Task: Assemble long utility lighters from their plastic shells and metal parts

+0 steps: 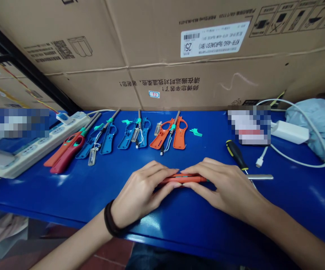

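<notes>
- In the head view, the blue table (66, 195) is running out to a near edge beneath the forearms, leaving open surface between the fingers and that edge.
- Along the far edge, a cardboard box (95, 45) is standing upright, with open blue casings (107, 144) and an open orange casing (180, 135) lying before it, well apart from the hands.
- A screwdriver (237, 154) is lying just beside the right hand (226, 183), towards the far right corner.
- An orange gas lighter (187, 180) is lying crosswise between the left hand (140, 187) and the right hand, near the middle of the near edge.
- Both hands are clamping it, fingers on the far side, thumbs on the near side.
- Its casing is showing a dark lengthwise gap and teal bits.
- A metal rod (263, 177) is showing past the right hand; whether it is joining the lighter, I cannot tell.
</notes>
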`<action>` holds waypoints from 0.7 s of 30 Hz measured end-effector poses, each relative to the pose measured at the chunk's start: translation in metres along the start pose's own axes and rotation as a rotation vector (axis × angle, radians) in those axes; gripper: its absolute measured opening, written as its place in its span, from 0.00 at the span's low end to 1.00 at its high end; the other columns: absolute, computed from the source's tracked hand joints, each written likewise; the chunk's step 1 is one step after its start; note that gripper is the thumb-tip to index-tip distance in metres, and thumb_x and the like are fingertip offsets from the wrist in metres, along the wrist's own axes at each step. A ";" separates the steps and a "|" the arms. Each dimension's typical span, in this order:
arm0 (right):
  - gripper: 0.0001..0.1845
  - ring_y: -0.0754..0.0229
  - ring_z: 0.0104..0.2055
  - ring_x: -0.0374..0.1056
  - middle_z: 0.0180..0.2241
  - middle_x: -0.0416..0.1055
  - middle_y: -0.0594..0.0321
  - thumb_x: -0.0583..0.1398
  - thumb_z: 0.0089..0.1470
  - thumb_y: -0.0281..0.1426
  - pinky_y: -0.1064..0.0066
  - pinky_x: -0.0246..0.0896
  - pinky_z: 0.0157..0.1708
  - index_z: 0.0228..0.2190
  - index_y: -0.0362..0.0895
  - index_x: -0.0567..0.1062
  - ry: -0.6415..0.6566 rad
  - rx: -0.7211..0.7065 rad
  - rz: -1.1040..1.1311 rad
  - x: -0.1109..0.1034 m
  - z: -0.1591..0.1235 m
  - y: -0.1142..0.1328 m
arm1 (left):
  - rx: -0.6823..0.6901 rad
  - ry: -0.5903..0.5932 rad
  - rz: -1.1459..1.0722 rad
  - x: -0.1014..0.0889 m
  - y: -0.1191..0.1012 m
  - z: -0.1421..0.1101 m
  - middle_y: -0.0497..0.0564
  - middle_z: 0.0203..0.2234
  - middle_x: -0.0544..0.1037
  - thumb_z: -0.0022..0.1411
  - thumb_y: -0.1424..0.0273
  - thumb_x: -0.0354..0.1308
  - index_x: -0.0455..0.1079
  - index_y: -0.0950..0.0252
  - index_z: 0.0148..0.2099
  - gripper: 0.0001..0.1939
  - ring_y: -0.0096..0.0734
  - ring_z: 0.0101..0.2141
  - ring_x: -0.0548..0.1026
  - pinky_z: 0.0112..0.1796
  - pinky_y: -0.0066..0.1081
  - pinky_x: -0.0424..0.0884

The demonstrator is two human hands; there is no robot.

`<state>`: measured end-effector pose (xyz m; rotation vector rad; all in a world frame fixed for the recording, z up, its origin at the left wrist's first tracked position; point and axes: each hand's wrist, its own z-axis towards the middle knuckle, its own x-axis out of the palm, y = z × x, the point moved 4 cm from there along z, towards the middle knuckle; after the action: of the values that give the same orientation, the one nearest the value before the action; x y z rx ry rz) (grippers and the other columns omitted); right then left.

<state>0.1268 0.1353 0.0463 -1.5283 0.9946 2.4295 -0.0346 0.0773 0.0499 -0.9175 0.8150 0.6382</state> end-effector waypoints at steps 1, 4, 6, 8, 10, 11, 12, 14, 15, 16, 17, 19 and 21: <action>0.09 0.61 0.37 0.70 0.36 0.75 0.66 0.60 0.55 0.32 0.70 0.65 0.35 0.40 0.49 0.74 -0.007 0.006 0.010 0.000 0.001 0.000 | -0.006 0.022 0.015 0.000 0.000 0.000 0.53 0.36 0.78 0.63 0.68 0.54 0.70 0.65 0.47 0.11 0.31 0.36 0.73 0.38 0.31 0.72; 0.08 0.62 0.38 0.71 0.36 0.76 0.66 0.60 0.55 0.32 0.71 0.66 0.35 0.39 0.50 0.75 -0.014 0.034 0.058 0.000 0.003 0.000 | 0.028 0.025 0.076 0.003 0.000 -0.003 0.53 0.37 0.77 0.64 0.70 0.52 0.70 0.66 0.46 0.10 0.31 0.36 0.73 0.37 0.31 0.72; 0.08 0.62 0.37 0.70 0.36 0.76 0.67 0.60 0.54 0.32 0.71 0.66 0.36 0.38 0.51 0.75 -0.007 0.063 0.087 0.002 0.003 -0.001 | 0.065 -0.036 0.114 0.004 0.000 -0.005 0.53 0.36 0.77 0.63 0.71 0.53 0.70 0.66 0.46 0.10 0.31 0.35 0.73 0.36 0.31 0.72; 0.08 0.62 0.38 0.70 0.36 0.75 0.67 0.61 0.54 0.32 0.71 0.65 0.38 0.38 0.51 0.75 0.002 0.095 0.111 0.003 0.003 -0.002 | 0.095 -0.082 0.139 0.006 -0.001 -0.007 0.53 0.35 0.77 0.62 0.72 0.55 0.70 0.67 0.45 0.10 0.32 0.34 0.73 0.36 0.31 0.72; 0.08 0.62 0.38 0.70 0.36 0.75 0.68 0.61 0.54 0.32 0.70 0.65 0.39 0.38 0.52 0.75 0.011 0.113 0.132 0.003 0.003 -0.002 | 0.115 -0.105 0.155 0.008 -0.003 -0.008 0.53 0.34 0.77 0.61 0.73 0.56 0.70 0.68 0.45 0.10 0.32 0.33 0.73 0.36 0.31 0.72; 0.09 0.62 0.39 0.70 0.36 0.75 0.68 0.61 0.54 0.32 0.70 0.65 0.39 0.38 0.52 0.75 0.014 0.115 0.141 0.003 0.003 -0.002 | 0.122 -0.112 0.161 0.008 -0.003 -0.008 0.53 0.34 0.77 0.60 0.74 0.56 0.70 0.69 0.44 0.09 0.32 0.33 0.72 0.35 0.31 0.72; 0.09 0.62 0.39 0.69 0.37 0.75 0.68 0.61 0.54 0.32 0.70 0.65 0.39 0.39 0.53 0.75 0.017 0.114 0.149 0.003 0.002 -0.002 | 0.127 -0.118 0.165 0.009 -0.004 -0.008 0.53 0.34 0.77 0.60 0.74 0.57 0.70 0.69 0.44 0.09 0.31 0.33 0.72 0.35 0.31 0.72; 0.09 0.62 0.39 0.69 0.37 0.75 0.68 0.61 0.54 0.31 0.70 0.64 0.39 0.39 0.52 0.76 0.011 0.107 0.163 0.004 0.003 -0.002 | 0.132 -0.128 0.171 0.009 -0.005 -0.007 0.53 0.33 0.77 0.59 0.74 0.57 0.71 0.69 0.44 0.09 0.31 0.32 0.73 0.35 0.31 0.73; 0.09 0.62 0.39 0.69 0.36 0.75 0.68 0.61 0.54 0.31 0.70 0.64 0.39 0.38 0.52 0.76 0.007 0.100 0.169 0.004 0.003 -0.002 | 0.135 -0.133 0.171 0.009 -0.005 -0.007 0.53 0.33 0.78 0.59 0.74 0.57 0.71 0.69 0.44 0.10 0.31 0.33 0.73 0.35 0.31 0.73; 0.09 0.62 0.39 0.69 0.36 0.75 0.68 0.61 0.54 0.31 0.70 0.64 0.38 0.38 0.51 0.76 -0.001 0.092 0.174 0.004 0.003 -0.002 | 0.138 -0.140 0.171 0.009 -0.005 -0.007 0.53 0.33 0.78 0.59 0.75 0.57 0.71 0.69 0.44 0.10 0.31 0.33 0.73 0.35 0.30 0.73; 0.08 0.62 0.38 0.69 0.36 0.76 0.67 0.61 0.54 0.31 0.71 0.64 0.37 0.38 0.51 0.76 -0.011 0.083 0.176 0.005 0.003 -0.002 | 0.141 -0.152 0.172 0.009 -0.005 -0.008 0.52 0.33 0.78 0.59 0.75 0.57 0.71 0.69 0.44 0.10 0.31 0.33 0.73 0.36 0.30 0.73; 0.08 0.62 0.36 0.69 0.35 0.76 0.67 0.61 0.54 0.31 0.72 0.64 0.35 0.38 0.51 0.76 -0.031 0.066 0.173 0.006 0.002 -0.002 | 0.147 -0.175 0.171 0.008 -0.005 -0.008 0.52 0.33 0.78 0.59 0.75 0.57 0.71 0.68 0.44 0.09 0.31 0.33 0.74 0.37 0.30 0.74; 0.09 0.62 0.35 0.69 0.33 0.75 0.65 0.61 0.54 0.32 0.72 0.63 0.33 0.39 0.50 0.77 -0.056 0.053 0.161 0.007 0.002 -0.003 | 0.151 -0.193 0.169 0.008 -0.005 -0.009 0.51 0.32 0.78 0.59 0.75 0.57 0.71 0.67 0.44 0.09 0.30 0.33 0.74 0.37 0.30 0.74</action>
<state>0.1234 0.1365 0.0400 -1.4064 1.2046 2.5132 -0.0296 0.0682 0.0422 -0.6432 0.7608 0.7883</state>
